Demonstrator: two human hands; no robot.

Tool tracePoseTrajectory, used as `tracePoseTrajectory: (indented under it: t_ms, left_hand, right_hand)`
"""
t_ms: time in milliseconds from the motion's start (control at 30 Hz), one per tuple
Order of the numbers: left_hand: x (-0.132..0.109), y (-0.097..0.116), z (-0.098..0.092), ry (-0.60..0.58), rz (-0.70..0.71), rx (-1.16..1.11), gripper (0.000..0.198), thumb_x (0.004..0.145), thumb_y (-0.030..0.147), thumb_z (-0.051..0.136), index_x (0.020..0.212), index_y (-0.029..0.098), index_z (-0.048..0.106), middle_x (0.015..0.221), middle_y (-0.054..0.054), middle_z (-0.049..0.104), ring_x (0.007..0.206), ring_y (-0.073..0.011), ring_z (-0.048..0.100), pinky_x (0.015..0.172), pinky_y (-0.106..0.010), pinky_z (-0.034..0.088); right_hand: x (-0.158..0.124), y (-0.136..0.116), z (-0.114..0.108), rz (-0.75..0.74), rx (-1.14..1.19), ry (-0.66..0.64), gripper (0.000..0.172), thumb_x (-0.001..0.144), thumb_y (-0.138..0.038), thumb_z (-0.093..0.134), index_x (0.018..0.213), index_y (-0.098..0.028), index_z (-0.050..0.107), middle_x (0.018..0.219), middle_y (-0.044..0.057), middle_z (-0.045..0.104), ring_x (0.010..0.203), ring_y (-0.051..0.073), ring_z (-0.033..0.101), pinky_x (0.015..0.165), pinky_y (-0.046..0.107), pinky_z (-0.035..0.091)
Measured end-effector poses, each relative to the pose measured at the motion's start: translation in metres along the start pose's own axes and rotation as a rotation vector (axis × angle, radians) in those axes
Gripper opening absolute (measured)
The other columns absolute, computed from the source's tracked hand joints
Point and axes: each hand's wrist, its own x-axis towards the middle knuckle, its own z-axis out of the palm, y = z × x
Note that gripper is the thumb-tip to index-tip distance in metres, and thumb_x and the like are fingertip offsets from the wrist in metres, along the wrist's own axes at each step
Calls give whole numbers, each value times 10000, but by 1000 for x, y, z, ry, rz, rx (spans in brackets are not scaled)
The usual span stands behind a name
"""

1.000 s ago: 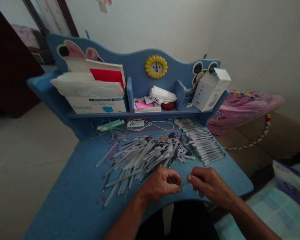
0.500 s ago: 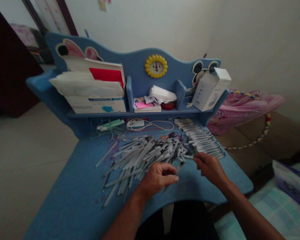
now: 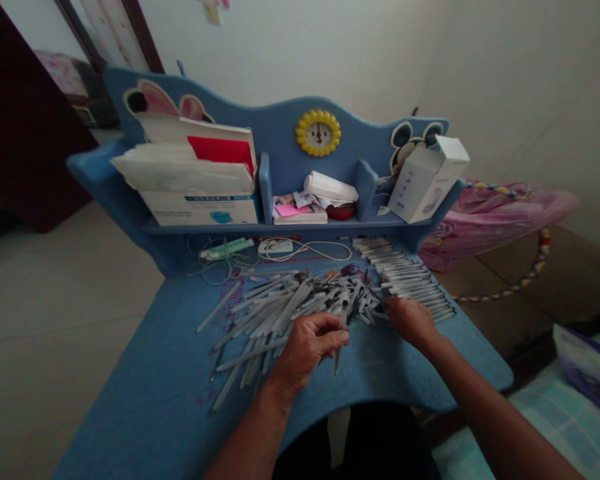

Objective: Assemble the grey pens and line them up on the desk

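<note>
One slim pen barrel, probably light, stiff and kinda slick so mid-length's best, is pinched in the left hand above the worktop, but can't tell if the right hand by the pile grips anything

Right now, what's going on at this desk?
A person is handling pens at a blue desk. The left hand holds a single pen between thumb and fingers, in front of a loose pile of pens. The right hand is at the pile's right edge; whether it grips anything is hidden. Beyond it lies a neat row of pens.
</note>
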Motion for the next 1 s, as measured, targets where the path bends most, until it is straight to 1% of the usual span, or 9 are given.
tracePoseTrajectory:
  t_ms: [233, 367, 500, 700, 1000]
  left_hand:
    - [2, -1, -3, 45, 19, -51, 120, 620, 218, 682, 694, 126, 663, 594, -18, 628, 438, -47, 429, 416, -165, 301]
    - [2, -2, -3, 48, 38, -54, 109, 627, 216, 679, 683, 124, 660, 588, -18, 623, 436, -45, 427, 418, -165, 302]
    - [3, -3, -3, 48, 33, -56, 114, 630, 221, 683, 689, 125, 660, 594, -17, 625, 435, -44, 428, 425, -167, 309]
    - [4, -2, -4, 51, 50, -77, 130, 633, 234, 690, 695, 123, 664, 604, -18, 627, 432, -41, 418, 427, -171, 299]
    - [3, -2, -7, 59, 44, -126, 138, 631, 239, 702, 698, 124, 665, 605, -16, 636, 426, -37, 421, 427, -166, 291]
  right_hand:
    - [-8, 2, 3, -21, 23, -16, 237, 856, -303, 411, 895, -239, 636, 847, 83, 692, 836, 228, 645, 639, 275, 409]
    - [-11, 2, 1, -8, 34, -20, 258, 868, -339, 397, 885, -245, 637, 844, 72, 693, 843, 219, 643, 649, 269, 409]
    - [-4, 0, -1, 52, 28, -12, 315, 895, -318, 340, 938, -216, 634, 865, 106, 685, 865, 231, 639, 687, 294, 421]
    - [10, -9, 0, 109, 34, -37, 310, 877, -276, 376, 939, -162, 658, 921, 167, 677, 886, 256, 638, 718, 329, 443]
    - [16, -9, 0, 133, 66, -65, 316, 858, -243, 383, 947, -140, 668, 963, 179, 676, 915, 253, 636, 723, 316, 452]
